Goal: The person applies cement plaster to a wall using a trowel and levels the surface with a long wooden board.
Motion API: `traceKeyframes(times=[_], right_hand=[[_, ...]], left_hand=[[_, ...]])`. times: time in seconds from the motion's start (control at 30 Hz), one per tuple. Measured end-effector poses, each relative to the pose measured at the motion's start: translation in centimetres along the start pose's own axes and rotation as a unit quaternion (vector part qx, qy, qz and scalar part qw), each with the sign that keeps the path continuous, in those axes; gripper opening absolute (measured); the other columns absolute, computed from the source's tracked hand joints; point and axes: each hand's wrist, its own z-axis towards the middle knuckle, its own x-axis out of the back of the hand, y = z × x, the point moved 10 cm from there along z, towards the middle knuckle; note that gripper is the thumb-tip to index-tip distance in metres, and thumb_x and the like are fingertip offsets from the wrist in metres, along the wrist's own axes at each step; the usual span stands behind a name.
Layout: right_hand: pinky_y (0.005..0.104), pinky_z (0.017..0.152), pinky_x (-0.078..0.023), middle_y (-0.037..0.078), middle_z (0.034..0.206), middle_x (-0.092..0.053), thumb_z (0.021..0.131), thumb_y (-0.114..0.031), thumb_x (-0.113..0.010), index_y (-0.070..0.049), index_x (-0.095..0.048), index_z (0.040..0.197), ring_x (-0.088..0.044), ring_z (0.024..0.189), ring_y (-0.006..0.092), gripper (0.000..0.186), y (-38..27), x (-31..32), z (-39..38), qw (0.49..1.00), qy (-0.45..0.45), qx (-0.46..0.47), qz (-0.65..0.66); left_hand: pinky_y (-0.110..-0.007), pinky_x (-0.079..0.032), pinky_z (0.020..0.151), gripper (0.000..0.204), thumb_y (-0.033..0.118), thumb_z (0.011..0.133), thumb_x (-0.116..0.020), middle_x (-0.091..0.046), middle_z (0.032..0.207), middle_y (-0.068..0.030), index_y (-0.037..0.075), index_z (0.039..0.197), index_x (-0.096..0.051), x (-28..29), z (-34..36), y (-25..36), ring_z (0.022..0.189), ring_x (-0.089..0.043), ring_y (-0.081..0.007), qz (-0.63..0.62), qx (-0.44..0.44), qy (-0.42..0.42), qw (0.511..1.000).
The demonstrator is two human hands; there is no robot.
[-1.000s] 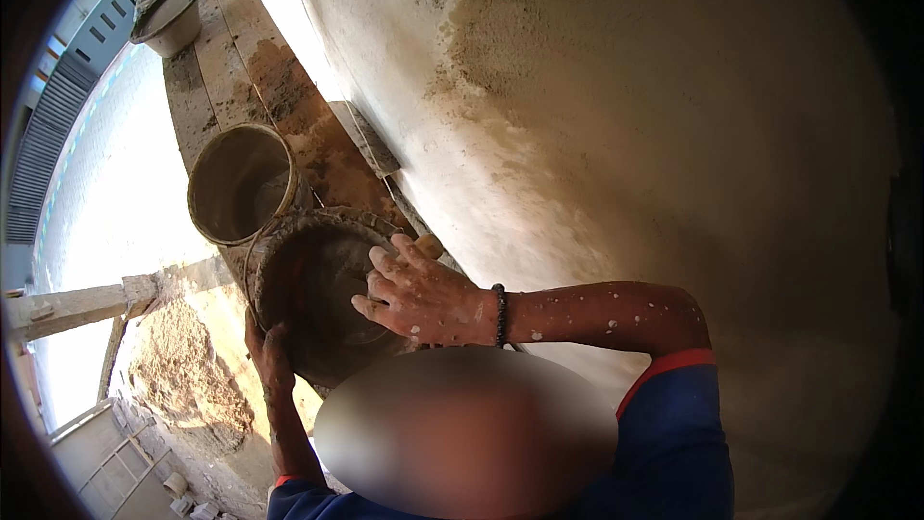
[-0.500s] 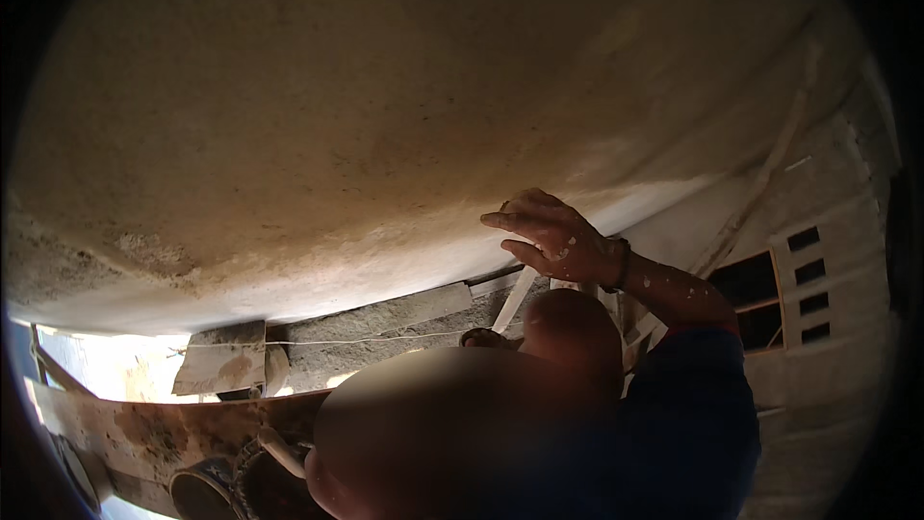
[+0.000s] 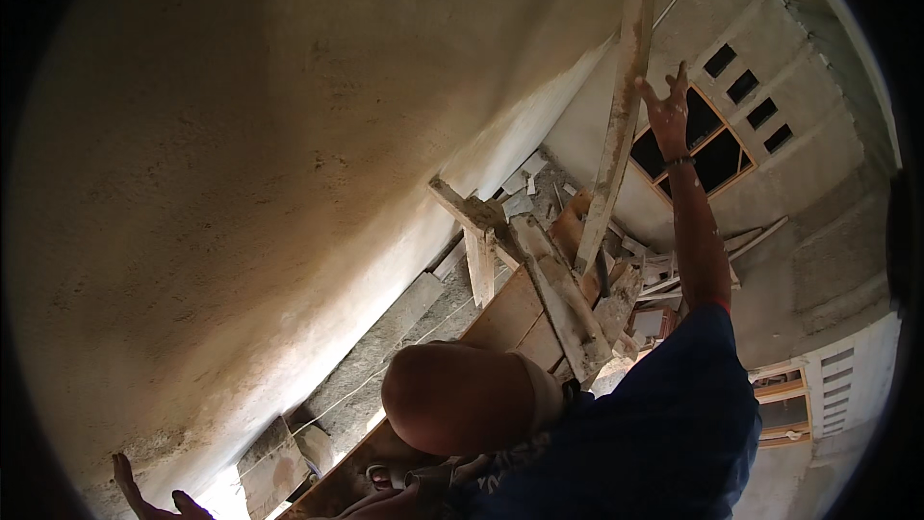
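My right hand (image 3: 668, 114) is raised at the end of my stretched arm, its fingers spread and nothing in them. Its fingertips come close to a long, pale, slanting wooden pole (image 3: 617, 154); I cannot tell if they touch it. At the lower left edge, my left hand (image 3: 149, 501) shows only in part, with its fingers apart and nothing seen in it. Close by is the large plastered wall (image 3: 241, 183), brownish and rough, with a damp-looking surface. Pale flecks dot my right hand and forearm, and a dark band circles the wrist.
Rough timber pieces (image 3: 563, 303) form a frame beside a wooden board platform (image 3: 510, 313). A thin string (image 3: 361, 383) runs along the wall's foot. Beyond the pole are a wood-framed window (image 3: 717, 159) and several square vents. A sandalled foot (image 3: 378, 474) shows below.
My right arm has stretched upward from beside the wall toward the pole, and its fingers have spread. The view has turned right and tilted; the buckets are out of sight. My left hand appears lower left.
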Motion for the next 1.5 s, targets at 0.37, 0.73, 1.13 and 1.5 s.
traceKeyframes(times=[0.37, 0.73, 1.13, 1.5], right_hand=[[0.0377, 0.092, -0.047, 0.021, 0.122, -0.049, 0.075, -0.026, -0.074, 0.004, -0.031, 0.134, -0.054, 0.108, 0.0299, 0.078, -1.4, -6.7, 6.8, 0.93, -0.005, 0.329, -0.164], [0.0361, 0.097, -0.042, 0.016, 0.118, -0.057, 0.084, -0.004, -0.055, 0.001, -0.052, 0.122, -0.055, 0.11, 0.0268, 0.038, -9.8, 11.1, 12.5, 0.934, -0.095, 0.338, -0.073], [0.0562, 0.11, -0.026, 0.022, 0.116, -0.052, 0.086, -0.029, -0.051, 0.011, -0.042, 0.122, -0.05, 0.115, 0.0333, 0.055, -17.3, -9.6, -13.1, 0.659, -0.203, -0.192, 0.699], [0.0427, 0.107, -0.032, 0.022, 0.129, -0.048, 0.091, -0.037, -0.045, 0.005, -0.039, 0.13, -0.048, 0.119, 0.0311, 0.058, -22.0, -22.3, -30.5, 0.574, -0.274, -0.347, 0.689]], left_hand=[[-0.051, -0.023, 0.109, 0.042, 0.015, 0.089, -0.046, -0.049, 0.131, -0.0193, -0.001, 0.128, -0.045, -11.4, 2.7, 6.4, 0.129, -0.039, -0.0343, -0.052, -0.122, -0.186, 0.974], [-0.04, -0.043, 0.093, 0.039, 0.016, 0.08, -0.062, -0.057, 0.113, -0.0183, 0.003, 0.115, -0.052, -29.5, -7.2, 9.3, 0.108, -0.054, -0.0326, -0.222, -0.046, -0.581, 0.782], [-0.044, -0.04, 0.096, 0.08, 0.053, 0.084, -0.054, -0.034, 0.14, -0.022, 0.004, 0.141, -0.026, -38.3, -21.1, 17.4, 0.117, -0.047, -0.0347, -0.654, 0.285, -0.574, 0.402], [-0.054, -0.047, 0.091, 0.055, 0.045, 0.092, -0.048, -0.048, 0.126, -0.0213, 0.004, 0.127, -0.04, -46.6, -25.1, 3.8, 0.11, -0.053, -0.0384, -0.717, 0.637, 0.178, 0.221]])
